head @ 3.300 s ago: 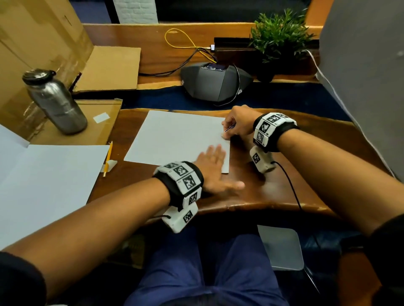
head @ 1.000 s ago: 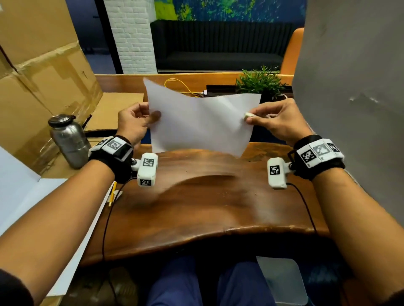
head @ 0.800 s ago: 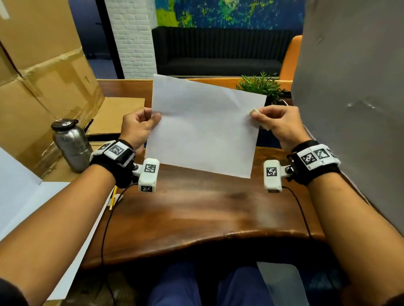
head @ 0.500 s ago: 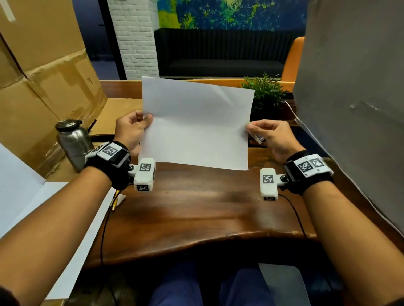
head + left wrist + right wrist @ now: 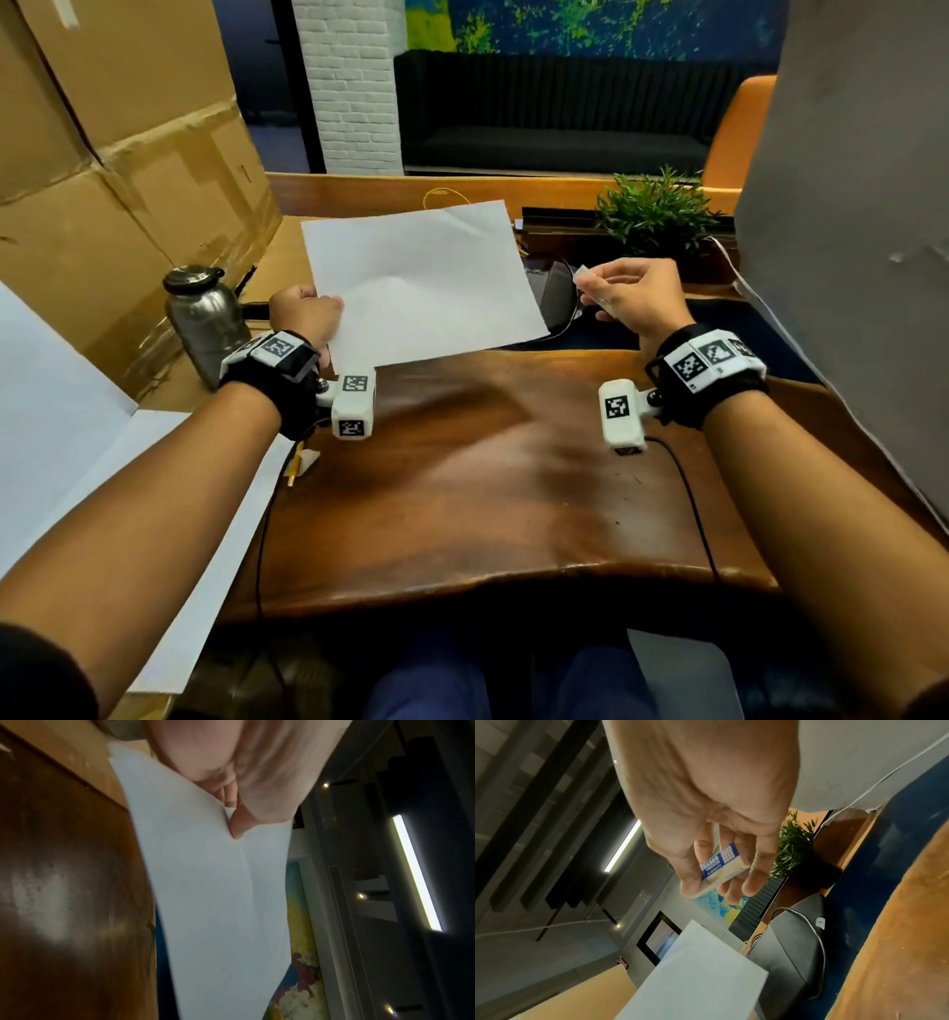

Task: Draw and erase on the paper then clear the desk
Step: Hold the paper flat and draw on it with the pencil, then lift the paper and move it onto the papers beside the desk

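Observation:
A white sheet of paper [image 5: 421,282] hangs in the air above the far part of the wooden desk [image 5: 488,478], tilted to the right. My left hand [image 5: 308,313] pinches its left edge between thumb and fingers; the pinch on the paper [image 5: 213,892] shows in the left wrist view, under the left hand [image 5: 236,815]. My right hand [image 5: 629,298] is off the sheet, to its right, and holds a white eraser [image 5: 595,290] with a blue sleeve. In the right wrist view the eraser [image 5: 723,868] lies between the thumb and fingers of the right hand [image 5: 713,878], with the paper [image 5: 695,975] below.
A steel bottle [image 5: 205,321] stands at the left by cardboard boxes [image 5: 102,169]. A yellow pencil [image 5: 295,465] lies at the desk's left edge beside a large white sheet [image 5: 77,442]. Behind are a black speakerphone [image 5: 552,298], a potted plant [image 5: 655,213] and a grey panel [image 5: 847,205] at the right.
My right hand has let go of the paper's right edge and drawn away to the right, keeping the eraser. The sheet now hangs from my left hand alone and has tilted.

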